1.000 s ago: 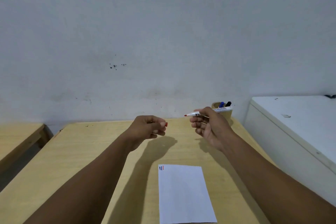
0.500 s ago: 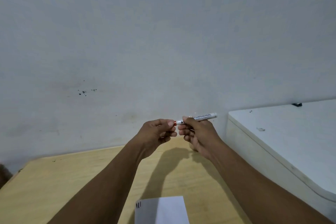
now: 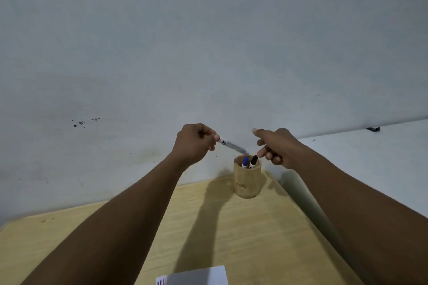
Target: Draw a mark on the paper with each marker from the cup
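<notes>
A person's left hand point(image 3: 193, 143) grips a capped white marker point(image 3: 231, 145) by its cap end, the blurred barrel slanting down and to the right with its far end just above the rim of a wooden cup point(image 3: 247, 180). The right hand point(image 3: 276, 149) holds nothing: its forefinger is stretched out to the left and the other fingers loosely curled, just above and to the right of the cup. The cup stands upright near the far right corner of a light wooden table point(image 3: 208, 227), close to the grey wall point(image 3: 208, 41). Two more markers stand in the cup, one with a blue cap point(image 3: 245, 161) and one with a black cap point(image 3: 254, 161), side by side and leaning slightly. A sheet of white paper point(image 3: 196, 276) lies at the near edge of the table, cut off by the frame, with short blue and red strokes point(image 3: 161, 282) at its upper left corner. A white cabinet top point(image 3: 370, 157) sits to the right of the table.
</notes>
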The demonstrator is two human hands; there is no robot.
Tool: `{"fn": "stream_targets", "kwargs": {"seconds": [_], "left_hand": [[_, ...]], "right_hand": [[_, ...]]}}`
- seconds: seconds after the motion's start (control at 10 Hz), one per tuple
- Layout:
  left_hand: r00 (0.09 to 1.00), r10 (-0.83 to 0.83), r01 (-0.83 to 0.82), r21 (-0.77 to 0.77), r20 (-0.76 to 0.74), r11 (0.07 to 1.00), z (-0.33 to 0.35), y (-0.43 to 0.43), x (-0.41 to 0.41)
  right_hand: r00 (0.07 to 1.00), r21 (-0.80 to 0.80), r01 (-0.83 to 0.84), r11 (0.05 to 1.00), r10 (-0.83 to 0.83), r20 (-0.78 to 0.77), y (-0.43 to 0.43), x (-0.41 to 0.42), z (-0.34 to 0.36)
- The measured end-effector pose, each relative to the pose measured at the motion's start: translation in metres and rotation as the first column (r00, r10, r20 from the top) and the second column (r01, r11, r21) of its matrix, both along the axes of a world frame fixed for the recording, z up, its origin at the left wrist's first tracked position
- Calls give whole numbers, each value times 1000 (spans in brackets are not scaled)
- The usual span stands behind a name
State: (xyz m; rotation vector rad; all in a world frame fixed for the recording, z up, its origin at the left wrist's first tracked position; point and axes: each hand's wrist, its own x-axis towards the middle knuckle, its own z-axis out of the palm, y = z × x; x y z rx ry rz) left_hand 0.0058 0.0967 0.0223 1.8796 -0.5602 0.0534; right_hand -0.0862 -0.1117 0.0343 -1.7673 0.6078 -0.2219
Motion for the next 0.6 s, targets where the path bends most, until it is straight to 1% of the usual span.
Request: {"fn": "stream_targets", "kwargs": {"seconds": [0.1, 0.2, 0.3, 0.4, 0.5, 0.6], "left_hand": [[995, 9, -22, 130, 97, 991, 3, -17, 9], [983, -26, -24, 272, 180, 962, 1, -34, 15], [977, -75, -13, 408, 199, 913, -5, -48, 21], [983, -124, 43, 489, 136, 871, -15, -59, 27], [984, -140, 56, 546, 113, 836, -17, -60, 24], [980, -127, 15, 580, 152, 815, -3, -54, 20]], "right_hand": [[1000, -151, 5, 989, -8, -17, -14, 4, -4], [999, -220, -29, 975, 23, -28, -20, 8, -11], [998, -276, -61, 959, 52, -39, -22, 10, -18], [996, -318, -92, 943, 81, -49, -24, 12, -22], [995, -356, -102, 929, 87, -58, -21, 12, -20], [996, -394, -89, 915, 79, -42, -16, 9, -11]]}}
